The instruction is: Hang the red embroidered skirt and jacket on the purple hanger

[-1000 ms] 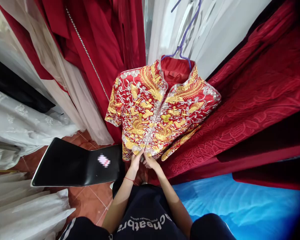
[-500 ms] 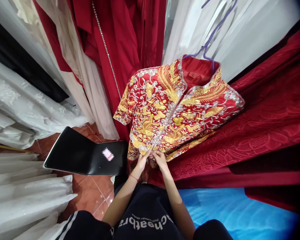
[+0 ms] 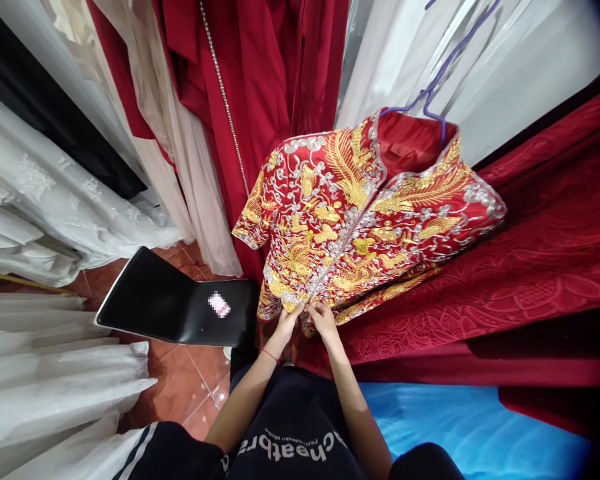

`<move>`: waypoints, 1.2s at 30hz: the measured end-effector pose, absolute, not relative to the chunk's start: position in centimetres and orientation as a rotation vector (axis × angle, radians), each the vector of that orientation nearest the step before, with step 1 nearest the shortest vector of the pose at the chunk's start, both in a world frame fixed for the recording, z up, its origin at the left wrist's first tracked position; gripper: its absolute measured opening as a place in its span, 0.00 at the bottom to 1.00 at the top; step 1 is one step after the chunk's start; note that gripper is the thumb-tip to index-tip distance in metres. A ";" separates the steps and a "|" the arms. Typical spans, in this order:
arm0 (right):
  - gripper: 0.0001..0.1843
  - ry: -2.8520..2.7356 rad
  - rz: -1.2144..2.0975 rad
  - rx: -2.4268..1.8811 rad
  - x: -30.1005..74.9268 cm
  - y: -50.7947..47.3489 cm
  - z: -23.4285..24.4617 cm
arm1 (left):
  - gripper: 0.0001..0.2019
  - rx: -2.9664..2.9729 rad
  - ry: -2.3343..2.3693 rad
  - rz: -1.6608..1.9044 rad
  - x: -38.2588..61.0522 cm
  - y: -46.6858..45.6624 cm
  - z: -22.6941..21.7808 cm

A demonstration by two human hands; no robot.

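Note:
A red jacket with gold and silver embroidery hangs tilted from a purple hanger. Its front edges meet along a line from the collar down to the hem. At the bottom of that line, my left hand pinches the hem, a red string around its wrist. Close beside it, my right hand has its fingers closed on the other front edge at the hem. The fingertips nearly touch; any fastener between them is too small to make out.
A black chair with a blurred pink item on its seat stands at left on the tiled floor. White gowns hang at left, red dresses behind, dark red patterned fabric at right. Blue fabric lies lower right.
The view has shifted slightly, so the jacket and hanger appear a little farther right. Both hands stay at the hem, the fingers moving only slightly.

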State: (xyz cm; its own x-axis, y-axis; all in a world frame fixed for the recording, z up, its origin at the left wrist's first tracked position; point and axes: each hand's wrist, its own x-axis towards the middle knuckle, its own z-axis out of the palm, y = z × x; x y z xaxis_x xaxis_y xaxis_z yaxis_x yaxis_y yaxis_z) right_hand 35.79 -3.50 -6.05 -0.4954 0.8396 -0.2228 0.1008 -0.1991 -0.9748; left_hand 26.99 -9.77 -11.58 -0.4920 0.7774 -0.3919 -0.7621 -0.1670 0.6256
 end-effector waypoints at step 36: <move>0.15 -1.587 1.060 -0.587 34.7 5.5 22.7 | 0.22 0.406 1.315 1.649 25.9 -8.7 -10.4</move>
State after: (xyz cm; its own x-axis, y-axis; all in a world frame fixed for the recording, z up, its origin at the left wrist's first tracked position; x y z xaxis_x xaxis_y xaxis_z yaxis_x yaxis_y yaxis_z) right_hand 34.69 5.52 22.75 -0.2908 0.8139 0.5031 -0.1535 0.4793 -0.8641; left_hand 25.92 -8.66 -10.43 -0.4902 0.8223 -0.2890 -0.4650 0.0338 0.8847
